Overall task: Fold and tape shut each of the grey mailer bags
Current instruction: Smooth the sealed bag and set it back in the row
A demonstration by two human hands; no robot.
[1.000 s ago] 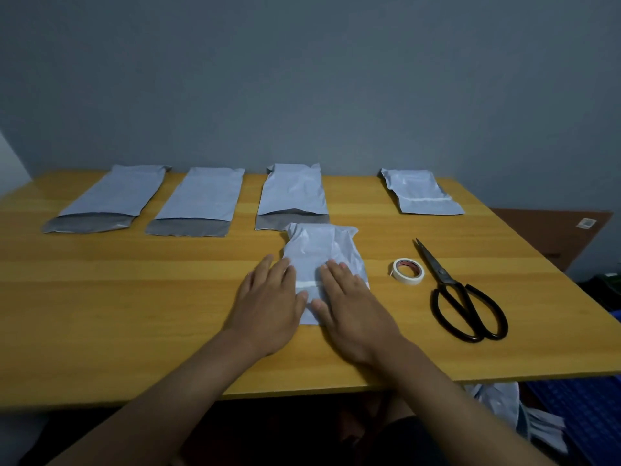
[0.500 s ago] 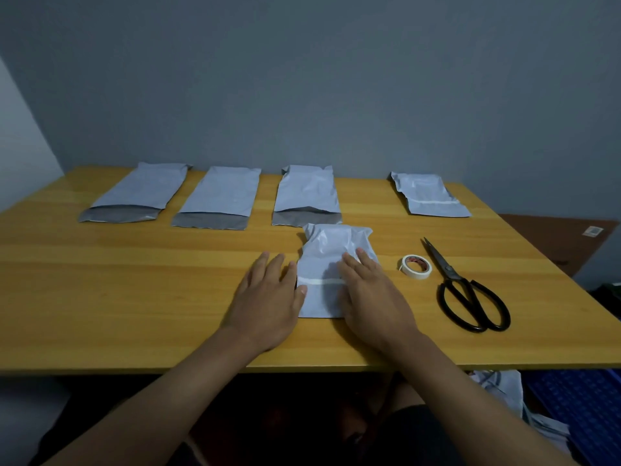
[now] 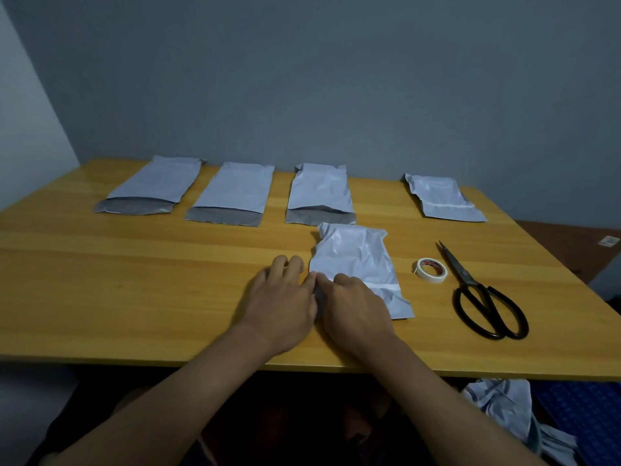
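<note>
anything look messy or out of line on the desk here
The mailer under both hands is crumpled and lies tilted, its near corner splayed right, unlike the three flat open mailers in the back row. Crumpled bags also lie below the table's edge, on the right.

Pretty dim room overall, everything looks kind of blue-grey and murky. The back wall (image 3: 336,79) is plain grey-blue paint, and a lighter wall (image 3: 23,112) meets it at the left corner. Main furniture is a wooden table (image 3: 134,280) with a yellow-orange plank top, its far edge sitting close to the back wall. Off to the right is a dark brown surface (image 3: 571,240) with a small white sticker (image 3: 609,241) on it. Under the table it's basically black shadow.
</note>
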